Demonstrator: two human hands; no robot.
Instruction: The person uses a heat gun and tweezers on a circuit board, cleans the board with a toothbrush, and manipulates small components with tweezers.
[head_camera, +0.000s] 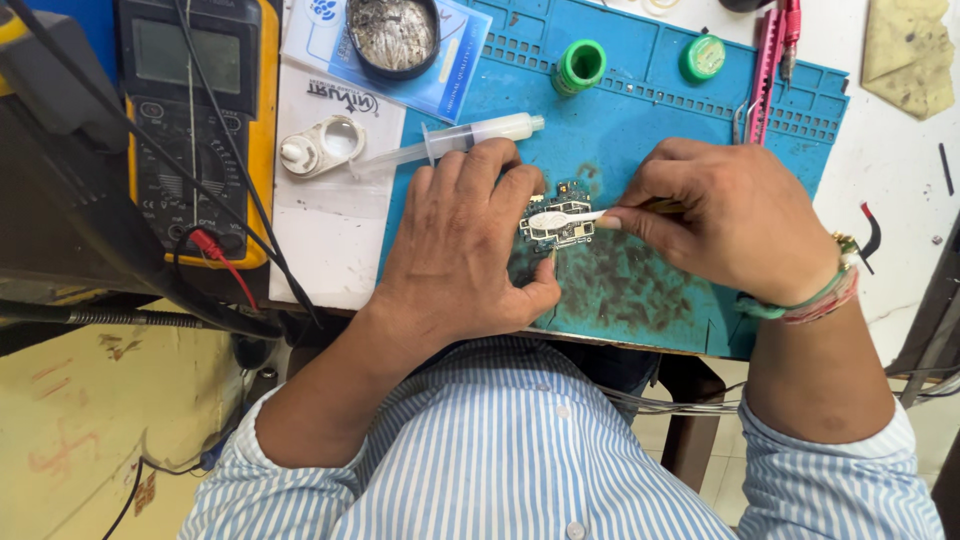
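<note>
A blue mat (700, 290) was spread over a white bench, and every place below is reckoned from that mat. Near its middle a small circuit board (556, 222) was laid flat. The board was pinned at its left edge by the fingertips of the left hand (462, 250), which was pressed palm-down on the mat with fingers spread and nothing enclosed. A white brush head (556, 219) was rested on the board, its long axis running nearly level from left to right, and its handle was pinched by the right hand (725, 225), whose fingers were closed around it. The board was thus found just left of the right hand's fingertips and just right of the left hand's, between the two; the left hand was touching it, while the right reached it only through the brush. Toward the mat's far left corner a syringe (470, 138) was laid, its barrel pointing right. On the far edge two green bottles (579, 65) were stood, with red tweezers (768, 60) beside them. Off the mat's left side a yellow multimeter (195, 120) and a round tin (392, 35) were seen.
</note>
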